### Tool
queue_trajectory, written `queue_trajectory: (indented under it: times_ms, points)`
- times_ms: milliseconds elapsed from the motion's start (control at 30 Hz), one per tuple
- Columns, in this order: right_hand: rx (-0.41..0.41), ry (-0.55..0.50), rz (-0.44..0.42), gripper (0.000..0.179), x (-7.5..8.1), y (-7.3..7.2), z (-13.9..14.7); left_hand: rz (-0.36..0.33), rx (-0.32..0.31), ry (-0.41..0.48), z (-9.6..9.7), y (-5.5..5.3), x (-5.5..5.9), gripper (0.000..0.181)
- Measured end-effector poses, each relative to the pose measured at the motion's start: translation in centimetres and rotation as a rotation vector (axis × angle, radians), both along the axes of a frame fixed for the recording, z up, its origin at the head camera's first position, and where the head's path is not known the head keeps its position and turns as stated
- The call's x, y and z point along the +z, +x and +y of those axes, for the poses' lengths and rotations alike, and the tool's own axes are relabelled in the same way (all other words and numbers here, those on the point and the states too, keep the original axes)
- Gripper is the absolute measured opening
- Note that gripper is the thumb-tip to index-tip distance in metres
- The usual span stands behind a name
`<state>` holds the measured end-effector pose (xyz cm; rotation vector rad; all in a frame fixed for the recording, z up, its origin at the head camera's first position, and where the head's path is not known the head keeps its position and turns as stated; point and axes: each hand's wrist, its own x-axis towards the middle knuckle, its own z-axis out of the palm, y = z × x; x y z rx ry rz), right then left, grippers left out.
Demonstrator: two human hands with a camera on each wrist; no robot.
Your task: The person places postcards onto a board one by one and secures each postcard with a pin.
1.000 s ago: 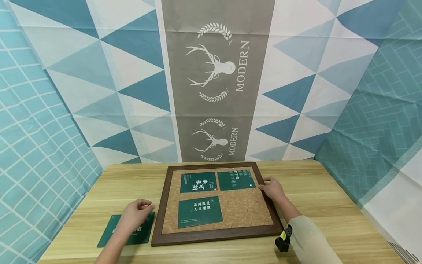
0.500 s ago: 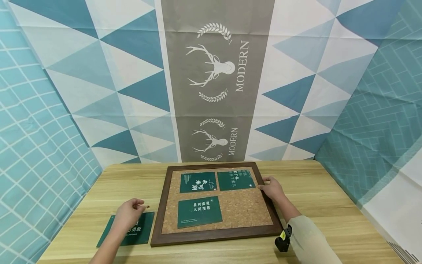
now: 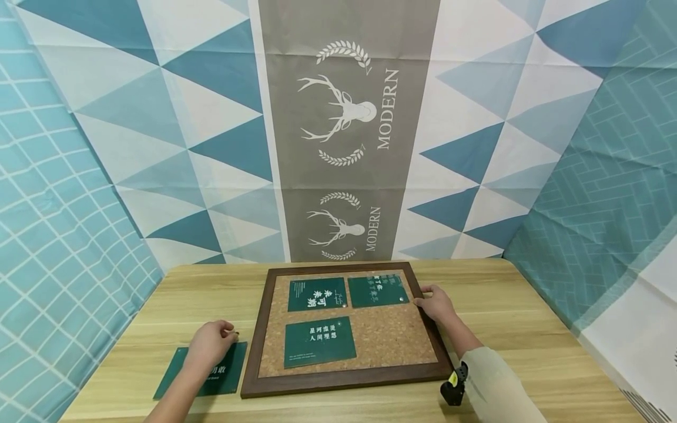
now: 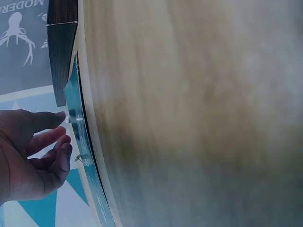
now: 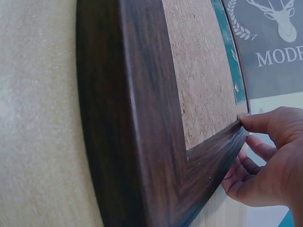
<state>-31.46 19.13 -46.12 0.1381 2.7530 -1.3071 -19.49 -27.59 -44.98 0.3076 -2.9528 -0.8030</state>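
- The green lettered card is lying loose on the wooden table, near its left front corner and just beside the left edge of the framed cork board; its long axis is running side to side, roughly along the table's front edge.
- The left hand is hovering over this card's far edge, so it is clearly the nearer one; the right hand is staying across the board, well apart from the card.
- A tiny pin is showing right at the left fingertips, between the card's far right corner and the board. The left fingers are curving inward, thumb and index tips standing slightly apart in the left wrist view; whether they are pinching the pin, I cannot tell.
- The right hand is gripping the board's right edge, its thumb resting on top of the dark wooden frame and its fingers bending along the outer side.
- On the cork, one green card is occupying the far left corner, another the far right, and a third the near left; cork is showing at the near right corner, across the board from the loose card.
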Motion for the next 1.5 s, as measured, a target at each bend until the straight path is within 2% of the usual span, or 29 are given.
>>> queue_trajectory:
  times_ms: [267, 667, 867, 1133, 1500]
  points:
    - [0.002, -0.001, 0.000, 0.042, 0.0, 0.0, -0.1, -0.038, -0.019, -0.016, 0.1, 0.0, 0.0, 0.015]
    - [0.021, 0.012, 0.008, 0.042, 0.3, 0.0, -0.2, -0.020, -0.025, -0.006, 0.2, 0.1, 0.3, 0.013]
    - [0.017, 0.008, 0.007, 0.043, 0.3, 0.1, -0.3, -0.013, -0.010, -0.003, 0.1, 0.4, 0.3, 0.013]
    - [0.003, 0.015, -0.006, 0.044, 0.4, 0.2, -0.4, -0.002, 0.012, 0.038, 0.3, 0.8, 0.8, 0.013]
    - [-0.017, 0.039, 0.009, 0.044, 0.1, 0.2, -0.2, 0.031, -0.015, 0.091, 1.2, 1.2, 2.0, 0.013]
